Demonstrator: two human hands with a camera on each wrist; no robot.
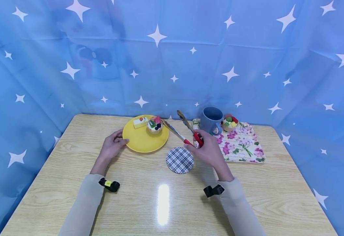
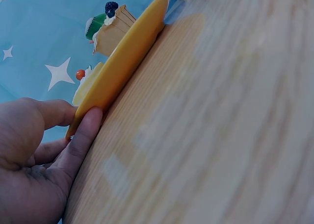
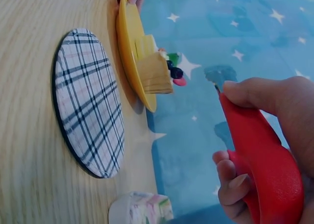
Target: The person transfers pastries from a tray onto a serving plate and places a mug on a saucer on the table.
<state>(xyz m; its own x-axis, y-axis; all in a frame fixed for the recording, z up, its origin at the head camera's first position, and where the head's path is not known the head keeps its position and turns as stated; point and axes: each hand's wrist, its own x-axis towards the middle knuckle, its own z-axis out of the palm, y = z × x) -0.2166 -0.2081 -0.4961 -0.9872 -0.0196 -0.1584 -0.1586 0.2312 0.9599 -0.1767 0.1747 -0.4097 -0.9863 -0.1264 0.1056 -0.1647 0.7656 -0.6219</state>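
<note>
My left hand (image 1: pixel 113 144) pinches the left rim of a yellow plate (image 1: pixel 142 142), thumb on one face and fingers on the other in the left wrist view. A small yellow cake (image 1: pixel 140 122) and a fruit tart (image 1: pixel 154 126) with berries sit on the plate. My right hand (image 1: pixel 206 149) grips tongs (image 1: pixel 197 136) by their red handles (image 3: pixel 265 160). The arms of the tongs are spread with nothing between them; one tip is close to the tart, the other points toward the curtain. Below the tongs lies a round plaid coaster (image 1: pixel 180 160).
A floral tray (image 1: pixel 248 150) at the back right bears a blue mug (image 1: pixel 209 119) and a second fruit tart (image 1: pixel 229 123). Behind the wooden table (image 1: pixel 130 203) hangs a blue curtain (image 1: pixel 172 59) with white stars.
</note>
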